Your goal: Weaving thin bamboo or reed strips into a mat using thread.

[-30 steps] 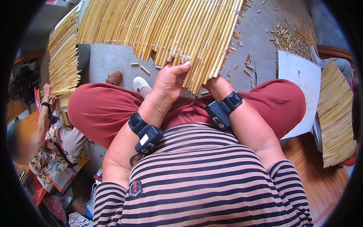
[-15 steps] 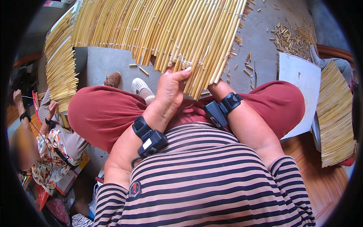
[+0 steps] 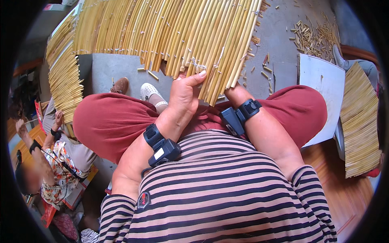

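A long mat of yellow reed stalks (image 3: 198, 38), tied in rows with white string, spreads from the far left to just in front of me. My left hand (image 3: 184, 91) is closed on its near edge, thumb on top beside a loose white string knot (image 3: 196, 64) and the fingers out of sight underneath. Under the mat's right corner goes my right hand (image 3: 236, 92); the stalks cover its fingers, so their grip does not show. Stalk ends form an uneven lower edge between the two hands.
At the left, another person (image 3: 60, 162) works with raised hands by a second reed mat (image 3: 65, 81). A white board (image 3: 322, 97) and another reed mat (image 3: 358, 121) stand at the right. Cut stalk pieces (image 3: 308, 38) lie heaped on the grey floor (image 3: 117, 67).
Both my hands keep almost the same places at the mat. The other person at the left has lowered one hand and shifted the head.
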`<state>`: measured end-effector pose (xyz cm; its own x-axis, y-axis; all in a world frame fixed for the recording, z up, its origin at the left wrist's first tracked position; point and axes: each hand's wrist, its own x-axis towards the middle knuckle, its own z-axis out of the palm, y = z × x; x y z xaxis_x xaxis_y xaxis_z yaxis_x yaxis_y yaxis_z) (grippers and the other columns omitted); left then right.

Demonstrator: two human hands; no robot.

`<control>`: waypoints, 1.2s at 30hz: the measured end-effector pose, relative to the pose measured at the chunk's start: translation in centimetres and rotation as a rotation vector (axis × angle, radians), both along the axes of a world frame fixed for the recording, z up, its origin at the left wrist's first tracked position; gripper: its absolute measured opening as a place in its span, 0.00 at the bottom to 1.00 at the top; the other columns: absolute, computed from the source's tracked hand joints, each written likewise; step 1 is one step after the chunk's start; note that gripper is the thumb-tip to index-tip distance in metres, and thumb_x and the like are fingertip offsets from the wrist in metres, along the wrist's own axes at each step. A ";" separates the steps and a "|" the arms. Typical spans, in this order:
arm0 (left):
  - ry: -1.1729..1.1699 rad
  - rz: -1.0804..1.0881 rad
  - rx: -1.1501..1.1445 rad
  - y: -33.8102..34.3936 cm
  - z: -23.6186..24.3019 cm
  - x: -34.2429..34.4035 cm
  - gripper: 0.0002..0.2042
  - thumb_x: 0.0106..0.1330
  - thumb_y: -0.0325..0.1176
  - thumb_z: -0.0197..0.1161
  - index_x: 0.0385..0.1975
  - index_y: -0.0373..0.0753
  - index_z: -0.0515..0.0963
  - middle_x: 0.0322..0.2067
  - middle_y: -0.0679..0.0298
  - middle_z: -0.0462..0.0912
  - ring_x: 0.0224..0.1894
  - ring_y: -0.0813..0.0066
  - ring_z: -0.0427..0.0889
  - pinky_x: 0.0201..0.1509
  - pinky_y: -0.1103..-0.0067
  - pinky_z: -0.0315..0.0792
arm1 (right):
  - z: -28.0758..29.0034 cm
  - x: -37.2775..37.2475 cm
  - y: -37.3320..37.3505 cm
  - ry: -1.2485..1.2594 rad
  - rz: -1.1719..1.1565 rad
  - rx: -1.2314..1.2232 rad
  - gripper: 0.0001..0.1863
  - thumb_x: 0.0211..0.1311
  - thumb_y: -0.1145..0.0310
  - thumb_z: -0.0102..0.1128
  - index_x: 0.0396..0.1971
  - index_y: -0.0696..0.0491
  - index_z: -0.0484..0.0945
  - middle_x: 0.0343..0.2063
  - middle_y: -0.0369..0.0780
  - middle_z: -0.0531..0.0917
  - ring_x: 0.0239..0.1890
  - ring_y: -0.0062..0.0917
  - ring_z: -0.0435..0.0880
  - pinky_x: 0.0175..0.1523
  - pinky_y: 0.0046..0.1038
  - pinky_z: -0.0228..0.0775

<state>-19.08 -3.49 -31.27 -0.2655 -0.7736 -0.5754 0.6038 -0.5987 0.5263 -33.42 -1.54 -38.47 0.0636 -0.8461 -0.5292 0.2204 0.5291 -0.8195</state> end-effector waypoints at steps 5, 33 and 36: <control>-0.017 0.002 -0.027 0.2 0.5 -0.3 0.20 0.57 0.20 0.57 0.52 0.34 0.68 0.42 0.58 0.79 0.43 0.66 0.80 0.51 0.69 0.74 | 0.0 0.0 -0.1 0.038 0.011 -0.058 0.26 0.61 0.53 0.52 0.54 0.53 0.68 0.51 0.41 0.74 0.52 0.32 0.72 0.59 0.33 0.65; -1.726 -0.807 -1.271 -0.3 5.8 2.1 0.04 0.58 0.30 0.57 0.26 0.40 0.70 0.30 0.60 0.71 0.30 0.59 0.76 0.30 0.68 0.72 | 0.2 0.7 -1.5 0.606 0.238 -0.399 0.28 0.65 0.50 0.44 0.57 0.54 0.64 0.47 0.46 0.76 0.43 0.35 0.76 0.47 0.33 0.67; -1.421 -1.008 -1.292 -0.7 7.5 3.7 0.03 0.57 0.26 0.57 0.23 0.36 0.72 0.25 0.58 0.72 0.28 0.58 0.76 0.31 0.69 0.71 | 3.7 -1.3 1.3 0.281 0.315 0.142 0.28 0.65 0.51 0.42 0.58 0.55 0.62 0.45 0.48 0.76 0.35 0.37 0.79 0.35 0.34 0.72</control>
